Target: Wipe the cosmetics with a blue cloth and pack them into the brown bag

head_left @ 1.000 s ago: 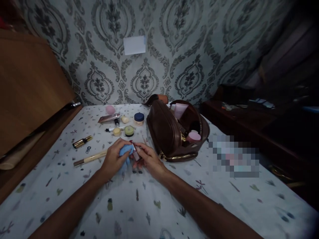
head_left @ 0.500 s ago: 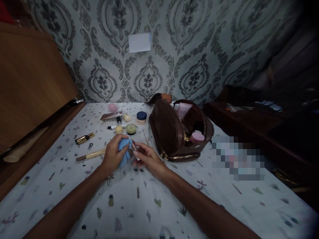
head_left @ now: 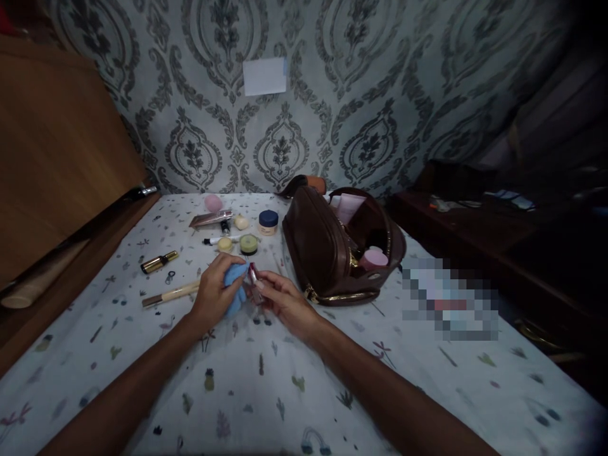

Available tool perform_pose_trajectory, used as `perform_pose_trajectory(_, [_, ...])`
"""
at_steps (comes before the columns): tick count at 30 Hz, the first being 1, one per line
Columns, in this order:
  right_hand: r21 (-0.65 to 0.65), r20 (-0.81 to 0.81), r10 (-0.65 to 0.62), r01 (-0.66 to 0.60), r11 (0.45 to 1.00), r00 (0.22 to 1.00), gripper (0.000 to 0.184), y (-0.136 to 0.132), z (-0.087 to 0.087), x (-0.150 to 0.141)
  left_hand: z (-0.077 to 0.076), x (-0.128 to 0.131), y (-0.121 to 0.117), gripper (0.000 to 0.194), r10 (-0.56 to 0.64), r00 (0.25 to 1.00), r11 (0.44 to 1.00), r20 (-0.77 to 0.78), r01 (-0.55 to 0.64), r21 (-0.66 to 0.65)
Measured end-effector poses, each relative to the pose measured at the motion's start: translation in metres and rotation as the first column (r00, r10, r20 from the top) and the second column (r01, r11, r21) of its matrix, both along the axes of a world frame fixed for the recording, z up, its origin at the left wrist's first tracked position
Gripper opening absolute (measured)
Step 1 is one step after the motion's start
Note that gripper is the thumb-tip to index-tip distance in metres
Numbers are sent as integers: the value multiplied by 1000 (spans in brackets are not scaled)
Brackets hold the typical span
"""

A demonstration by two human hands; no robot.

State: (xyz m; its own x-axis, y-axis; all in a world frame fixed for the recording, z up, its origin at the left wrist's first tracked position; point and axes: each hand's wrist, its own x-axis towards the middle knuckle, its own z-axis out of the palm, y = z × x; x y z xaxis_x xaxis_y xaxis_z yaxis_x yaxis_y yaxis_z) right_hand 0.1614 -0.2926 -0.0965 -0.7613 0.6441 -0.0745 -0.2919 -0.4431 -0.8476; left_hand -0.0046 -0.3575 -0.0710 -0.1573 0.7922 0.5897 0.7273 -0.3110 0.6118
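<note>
My left hand (head_left: 216, 285) is closed around a bunched light-blue cloth (head_left: 234, 283). Between the fingers of my right hand (head_left: 285, 304) is a small shiny tube with a dark red end (head_left: 255, 285), which looks like a lipstick or lip gloss. It is tilted, its red end up beside the cloth; I cannot tell whether they touch. A beige and brown makeup stick (head_left: 171, 294) lies left of my left hand, partly hidden by it. Just beyond my hands are a green-topped pot (head_left: 248, 244) and a small yellow pot (head_left: 225, 244).
An open brown makeup bag (head_left: 316, 247) holding pink items stands right of my hands. Further back are a blue-lidded jar (head_left: 268, 222), a pink sponge (head_left: 213, 202) and a metallic tube (head_left: 211, 218). A gold tube (head_left: 159, 261) lies left. A wooden cabinet (head_left: 66, 158) borders the left side.
The cloth has come away a little from the tube's end, so the dark red tip now shows. Both hands stay in nearly the same place.
</note>
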Motion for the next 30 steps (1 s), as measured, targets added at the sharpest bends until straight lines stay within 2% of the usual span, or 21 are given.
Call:
perform_pose_trajectory(9, [-31,-62,-141,140,990,988,42,4,-4,-3,4,11,-7,16,-247,956,968,-160,252,10])
perform_pose_trajectory(16, [-47,-57,-190,188,981,980,34,2,4,-3,2,19,-12,22,-338,902,933,-269,358,26])
perform_pose_trajectory(24, [29,12,-157,156,987,988,40,1,3,-2,1,17,-9,17,-290,932,948,-218,310,65])
perform_pose_trajectory(27, [68,28,-115,113,991,993,44,-1,3,-1,3,15,-8,16,-237,960,969,-151,246,37])
perform_pose_trajectory(30, [98,56,-78,73,993,995,45,-2,3,0,6,10,-7,13,-121,990,992,-70,124,34])
